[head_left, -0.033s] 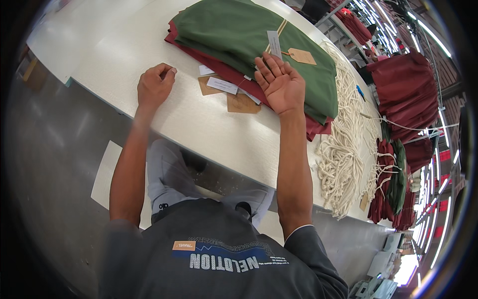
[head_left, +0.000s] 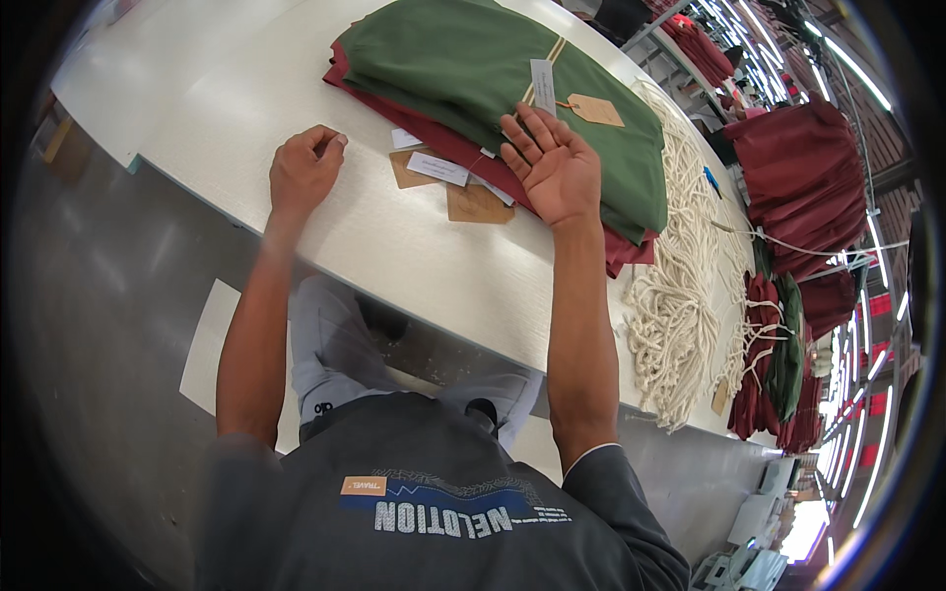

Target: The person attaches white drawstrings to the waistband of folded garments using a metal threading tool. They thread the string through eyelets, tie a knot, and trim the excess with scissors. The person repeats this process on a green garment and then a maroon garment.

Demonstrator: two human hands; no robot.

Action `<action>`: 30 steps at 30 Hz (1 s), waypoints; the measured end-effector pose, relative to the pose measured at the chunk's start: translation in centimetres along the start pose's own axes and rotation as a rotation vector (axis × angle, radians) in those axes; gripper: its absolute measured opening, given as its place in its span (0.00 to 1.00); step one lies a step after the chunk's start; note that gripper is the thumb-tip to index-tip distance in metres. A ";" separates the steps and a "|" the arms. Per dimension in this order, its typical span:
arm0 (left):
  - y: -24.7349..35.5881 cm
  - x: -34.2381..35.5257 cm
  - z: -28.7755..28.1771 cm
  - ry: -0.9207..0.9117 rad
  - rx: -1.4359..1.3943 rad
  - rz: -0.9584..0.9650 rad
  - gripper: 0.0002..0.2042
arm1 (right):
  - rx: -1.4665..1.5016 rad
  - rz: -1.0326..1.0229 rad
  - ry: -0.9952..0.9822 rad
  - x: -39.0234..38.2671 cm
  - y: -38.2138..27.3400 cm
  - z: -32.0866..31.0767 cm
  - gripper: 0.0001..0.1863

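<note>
My left hand (head_left: 305,169) rests on the white table (head_left: 217,108) in a loose fist, thumb against the curled forefinger, with nothing seen in it. Palm up, my right hand (head_left: 558,169) is open over the edge of a folded green cloth (head_left: 443,59), fingers slightly bent and holding nothing. Just beyond its fingertips lie a grey paper label (head_left: 543,87) and a brown cardboard tag (head_left: 595,110). Dark red cloth (head_left: 434,133) sticks out beneath the green one. Between my hands, a white label (head_left: 439,167) and a brown tag (head_left: 480,204) lie beside the pile.
A heap of cream cords (head_left: 680,295) spreads along the table's right side, with a blue pen-like object (head_left: 712,182) on it. Red cloth (head_left: 803,187) hangs further right, near red and green bundles (head_left: 783,345). The table's near edge runs before my lap.
</note>
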State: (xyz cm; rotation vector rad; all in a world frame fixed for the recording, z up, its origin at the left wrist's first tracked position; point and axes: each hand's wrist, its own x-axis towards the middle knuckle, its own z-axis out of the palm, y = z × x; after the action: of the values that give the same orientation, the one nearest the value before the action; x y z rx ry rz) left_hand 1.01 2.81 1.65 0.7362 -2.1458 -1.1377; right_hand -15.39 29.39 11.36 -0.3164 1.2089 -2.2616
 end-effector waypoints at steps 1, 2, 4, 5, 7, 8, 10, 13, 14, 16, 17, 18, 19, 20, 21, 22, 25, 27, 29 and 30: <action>0.0 0.0 0.0 -0.008 -0.004 -0.003 0.10 | -0.054 0.016 -0.001 -0.2 -0.3 -0.1 0.24; 0.1 0.0 0.0 -0.013 -0.007 -0.006 0.10 | -0.111 0.024 0.005 -0.3 -0.4 0.0 0.24; 0.2 0.0 -0.1 -0.020 -0.017 -0.013 0.10 | -0.202 0.042 0.022 -0.4 -1.0 0.1 0.22; 0.2 -0.1 -0.1 -0.022 -0.024 -0.016 0.10 | -0.235 0.050 0.035 -0.4 -1.3 0.2 0.21; 0.3 -0.1 -0.2 -0.023 -0.027 -0.018 0.10 | -0.354 0.043 0.089 -0.5 -1.7 0.4 0.19; 0.3 -0.1 -0.2 -0.020 -0.023 -0.017 0.10 | -0.441 0.025 0.129 -0.6 -1.8 0.5 0.18; 0.4 -0.2 -0.2 -0.015 -0.022 -0.015 0.11 | -0.576 -0.010 0.184 -0.8 -1.7 0.7 0.15; 0.4 -0.2 -0.1 -0.020 -0.029 -0.015 0.11 | -0.704 -0.091 0.249 -1.0 -0.9 0.9 0.12; 0.4 -0.2 -0.2 -0.023 -0.030 -0.021 0.11 | -0.739 -0.133 0.279 -1.0 -0.6 0.9 0.11; 0.4 -0.2 -0.2 -0.023 -0.023 -0.019 0.11 | -0.868 -0.221 0.339 -1.0 -0.3 0.8 0.11; 0.4 -0.1 -0.3 -0.021 -0.017 -0.009 0.11 | -0.963 -0.271 0.369 -0.8 -0.2 0.8 0.11; 0.4 -0.1 -0.2 -0.024 -0.016 -0.009 0.11 | -1.047 -0.334 0.385 -0.6 -0.2 0.7 0.12; 0.4 -0.1 -0.2 -0.019 -0.013 -0.002 0.11 | -1.241 -0.442 0.398 -0.3 -0.3 0.7 0.14; 0.3 -0.1 -0.2 -0.017 -0.014 -0.008 0.11 | -1.424 -0.564 0.394 0.1 -0.4 0.7 0.16; 0.3 -0.1 -0.2 -0.015 -0.015 -0.014 0.11 | -1.609 -0.622 0.418 0.5 -0.4 0.8 0.17; 0.3 -0.1 -0.2 -0.017 -0.021 -0.009 0.11 | -1.638 -0.591 0.415 0.9 -0.5 0.9 0.20; 0.2 -0.1 -0.1 -0.016 -0.045 -0.006 0.11 | -1.738 -0.365 0.495 2.1 -0.7 1.4 0.24; 0.2 -0.1 -0.1 -0.023 -0.069 -0.029 0.10 | -1.823 -0.316 0.532 2.7 -0.9 1.9 0.25; 0.2 -0.1 -0.1 -0.022 -0.061 -0.017 0.10 | -1.815 -0.286 0.527 3.1 -1.2 2.2 0.23; 0.1 -0.1 -0.1 -0.022 -0.059 -0.016 0.10 | -1.813 -0.268 0.527 3.2 -1.4 2.4 0.22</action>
State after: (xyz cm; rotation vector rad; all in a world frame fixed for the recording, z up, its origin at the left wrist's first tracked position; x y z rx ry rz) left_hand 1.12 2.83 1.83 0.7184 -2.1188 -1.2175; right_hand -17.50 26.55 13.71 -0.4920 3.2975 -0.6739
